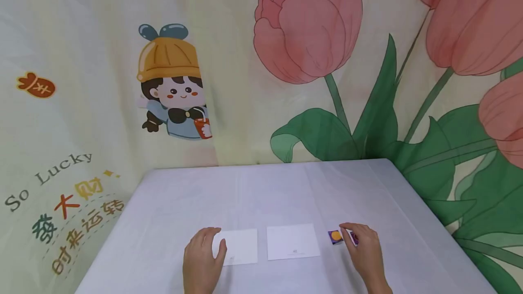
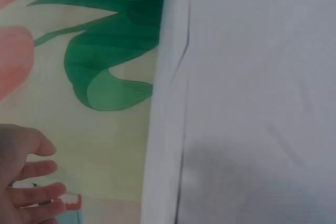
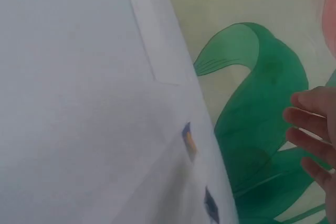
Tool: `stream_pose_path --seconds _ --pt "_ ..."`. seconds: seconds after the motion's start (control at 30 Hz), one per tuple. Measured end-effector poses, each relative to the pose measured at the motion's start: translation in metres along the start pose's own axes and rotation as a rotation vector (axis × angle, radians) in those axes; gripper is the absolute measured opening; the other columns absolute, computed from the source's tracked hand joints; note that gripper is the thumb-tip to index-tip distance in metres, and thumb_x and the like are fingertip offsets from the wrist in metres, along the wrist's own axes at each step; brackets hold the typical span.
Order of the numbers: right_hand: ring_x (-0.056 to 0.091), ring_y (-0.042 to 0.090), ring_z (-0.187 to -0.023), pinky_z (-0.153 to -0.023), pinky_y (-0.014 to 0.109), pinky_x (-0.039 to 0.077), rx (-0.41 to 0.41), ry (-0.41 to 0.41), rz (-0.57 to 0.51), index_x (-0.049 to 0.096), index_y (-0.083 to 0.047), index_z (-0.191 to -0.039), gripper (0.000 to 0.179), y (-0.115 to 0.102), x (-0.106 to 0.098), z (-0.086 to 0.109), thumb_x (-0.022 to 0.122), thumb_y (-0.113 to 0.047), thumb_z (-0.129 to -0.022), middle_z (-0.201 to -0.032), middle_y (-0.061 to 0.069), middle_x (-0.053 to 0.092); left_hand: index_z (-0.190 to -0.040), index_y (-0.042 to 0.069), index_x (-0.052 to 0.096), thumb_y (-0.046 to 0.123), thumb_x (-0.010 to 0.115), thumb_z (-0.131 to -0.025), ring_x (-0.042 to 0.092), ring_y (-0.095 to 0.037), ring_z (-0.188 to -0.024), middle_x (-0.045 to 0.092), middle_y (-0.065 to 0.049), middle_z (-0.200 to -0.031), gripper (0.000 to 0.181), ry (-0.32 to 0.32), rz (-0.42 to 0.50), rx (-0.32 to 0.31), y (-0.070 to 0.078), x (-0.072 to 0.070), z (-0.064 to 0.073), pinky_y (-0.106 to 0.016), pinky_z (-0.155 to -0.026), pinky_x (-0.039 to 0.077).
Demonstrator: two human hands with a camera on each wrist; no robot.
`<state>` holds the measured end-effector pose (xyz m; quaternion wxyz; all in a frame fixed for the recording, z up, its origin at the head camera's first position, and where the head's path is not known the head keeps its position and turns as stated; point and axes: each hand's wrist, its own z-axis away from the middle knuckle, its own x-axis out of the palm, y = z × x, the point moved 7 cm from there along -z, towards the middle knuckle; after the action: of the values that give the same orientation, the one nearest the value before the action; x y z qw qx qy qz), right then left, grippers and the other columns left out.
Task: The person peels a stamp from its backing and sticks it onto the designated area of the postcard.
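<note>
My left hand [image 1: 202, 257] hovers at the left edge of a white card [image 1: 241, 246], its fingers loosely bent with nothing between them. That hand covers part of the card. A second white card [image 1: 293, 242] lies to its right, with small print near its lower edge. My right hand [image 1: 363, 253] is over two small squares: a purple one with a yellow disc [image 1: 336, 237], and a dark one [image 1: 354, 238] partly hidden behind the fingers. In the right wrist view the fingers [image 3: 310, 124] are spread and hold nothing; both squares lie apart from them.
A white cloth [image 1: 245, 194] covers the table. Behind it hangs a curtain [image 1: 233, 80] printed with tulips, a cartoon figure and lettering. The table's far edge [image 1: 265, 164] runs close to the curtain.
</note>
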<state>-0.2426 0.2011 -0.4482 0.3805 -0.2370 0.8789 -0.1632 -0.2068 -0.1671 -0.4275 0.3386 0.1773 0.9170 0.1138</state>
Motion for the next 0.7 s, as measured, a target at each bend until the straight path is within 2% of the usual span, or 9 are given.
stream_pose_path --seconds 0.13,0.2,0.27,0.37,0.47,0.6,0.7 --pt "0.063 0.026 -0.084 -0.075 0.047 0.047 -0.009 -0.075 -0.075 0.071 -0.006 -0.091 0.022 0.015 0.016 0.012 0.074 0.004 -0.071 -0.090 0.007 0.069 -0.090 0.003 0.066 0.006 0.074 -0.067 0.061 -0.032 -0.087 0.063 -0.011 -0.091 0.025 -0.023 0.006 -0.018 -0.009 0.014 0.013 -0.049 -0.072 0.046" --pt "0.063 0.027 -0.092 -0.077 0.046 0.048 -0.021 -0.155 -0.105 0.070 -0.004 -0.095 0.028 0.021 0.027 0.018 0.072 0.008 -0.071 -0.098 0.008 0.068 -0.090 0.003 0.066 0.006 0.074 -0.066 0.061 -0.032 -0.087 0.063 -0.012 -0.092 0.025 -0.032 0.009 -0.016 -0.013 0.020 0.019 -0.049 -0.072 0.046" --pt "0.061 0.030 -0.101 -0.085 0.045 0.045 -0.016 -0.251 -0.135 0.068 -0.001 -0.102 0.032 0.027 0.038 0.025 0.069 0.011 -0.072 -0.108 0.010 0.066 -0.091 0.003 0.067 0.006 0.074 -0.065 0.061 -0.032 -0.088 0.063 -0.012 -0.093 0.027 -0.039 0.011 -0.008 -0.017 0.024 0.023 -0.049 -0.072 0.046" --pt "0.053 0.028 -0.113 -0.092 0.040 0.040 0.062 -0.378 -0.156 0.064 -0.001 -0.112 0.038 0.038 0.052 0.034 0.064 0.011 -0.076 -0.121 0.010 0.059 -0.094 0.002 0.067 0.006 0.075 -0.066 0.061 -0.034 -0.094 0.063 -0.014 -0.097 0.030 -0.071 0.007 -0.010 -0.022 0.029 0.028 -0.049 -0.074 0.047" --pt "0.047 0.027 -0.121 -0.096 0.039 0.035 0.131 -0.462 -0.171 0.059 -0.003 -0.121 0.042 0.045 0.061 0.040 0.059 0.010 -0.081 -0.130 0.009 0.053 -0.098 0.002 0.067 0.008 0.077 -0.067 0.061 -0.035 -0.096 0.064 -0.016 -0.102 0.033 -0.136 -0.007 -0.042 -0.027 0.036 0.032 -0.049 -0.074 0.048" --pt "0.043 0.030 -0.123 -0.098 0.043 0.033 0.120 -0.495 -0.162 0.055 -0.001 -0.124 0.042 0.045 0.065 0.042 0.058 0.009 -0.083 -0.134 0.011 0.049 -0.104 0.002 0.066 0.011 0.077 -0.070 0.061 -0.034 -0.096 0.063 -0.017 -0.107 0.037 -0.229 -0.026 -0.077 -0.033 0.046 0.038 -0.048 -0.073 0.048" --pt "0.045 0.033 -0.121 -0.097 0.048 0.034 0.083 -0.471 -0.148 0.057 0.000 -0.122 0.041 0.045 0.065 0.042 0.060 0.009 -0.082 -0.131 0.011 0.051 -0.105 0.002 0.066 0.012 0.078 -0.069 0.061 -0.033 -0.097 0.063 -0.016 -0.108 0.040 -0.260 -0.035 -0.048 -0.034 0.051 0.043 -0.048 -0.074 0.048"
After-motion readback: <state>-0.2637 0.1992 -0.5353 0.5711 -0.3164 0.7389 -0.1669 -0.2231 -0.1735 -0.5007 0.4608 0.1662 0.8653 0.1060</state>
